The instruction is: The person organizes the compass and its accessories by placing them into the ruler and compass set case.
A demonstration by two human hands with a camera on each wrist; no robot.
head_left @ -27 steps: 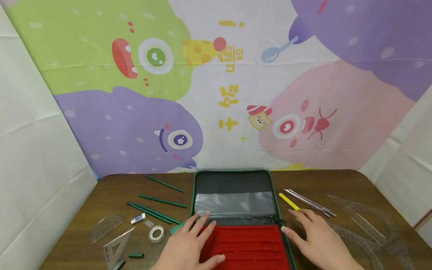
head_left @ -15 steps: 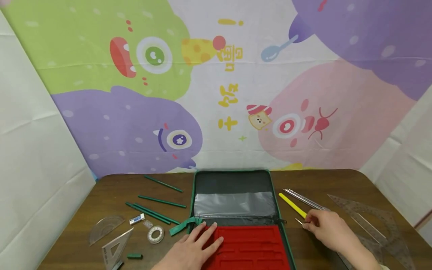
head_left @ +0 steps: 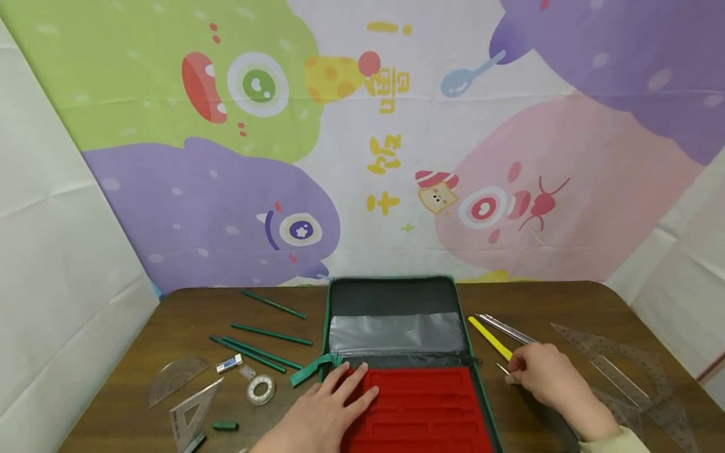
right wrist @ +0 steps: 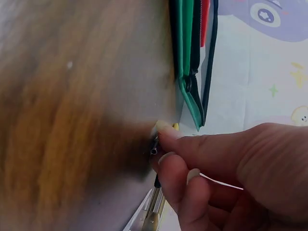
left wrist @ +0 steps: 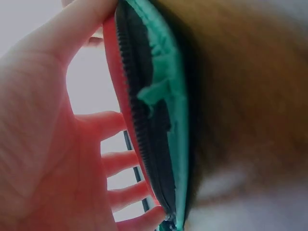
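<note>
An open zip case with a green edge (head_left: 326, 314) lies on the table; its lower half holds a red moulded tray (head_left: 421, 402). My left hand (head_left: 320, 409) rests with extended fingers on the tray's left side; in the left wrist view, they lie past the black zip (left wrist: 137, 110). Right of the case, my right hand (head_left: 552, 380) pinches a slim dark tool with a thin metal tip (head_left: 502, 369), low over the table. Its exact kind is hidden by the fingers. A yellow stick-like tool (head_left: 488, 336) and a metal compass (head_left: 504, 328) lie just beyond that hand.
Clear plastic set squares (head_left: 617, 374) lie at the right. At the left are several green pencils (head_left: 272, 333), an eraser (head_left: 229, 363), a tape roll (head_left: 260, 390), a protractor (head_left: 177, 380), a small triangle (head_left: 195, 412) and a small green block (head_left: 225, 426). A printed cloth (head_left: 385, 239) hangs behind.
My right hand has moved from beside the case's right edge to the right and now pinches the slim tool. My left hand stays on the tray, its thumb no longer visible.
</note>
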